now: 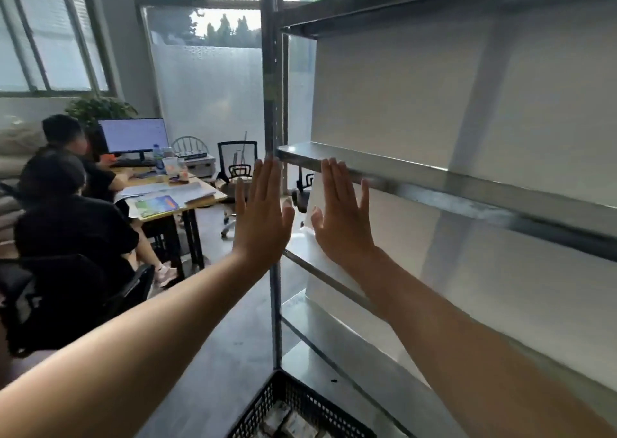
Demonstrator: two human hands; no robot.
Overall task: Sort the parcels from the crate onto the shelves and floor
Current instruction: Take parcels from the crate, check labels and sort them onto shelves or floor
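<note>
Two sets of fingers stand straight and close together, pointing up, with the thumbs held a little apart; neither holds anything. The left fingers [267, 179] reach the front left corner of the middle shelf [417, 179], by the upright post [271, 87]. The right fingers [335, 179] overlap that shelf's front edge. I cannot tell whether any fingertip touches the metal. The left hand [262, 217] and right hand [344, 220] are flat, backs toward the wearer. They are just beside each other but apart, and the bare forearms run down to the lower corners of the view. Below them come the lower shelf [307, 267] and the bottom shelf [334, 340], both metal. A black mesh crate [283, 397] stands on the floor [220, 330] at the foot of the post, with parcels [293, 421] inside it, too blurred to tell apart. Off to the left, two people in black sit at a wooden desk [203, 192] with a monitor [133, 135].
</note>
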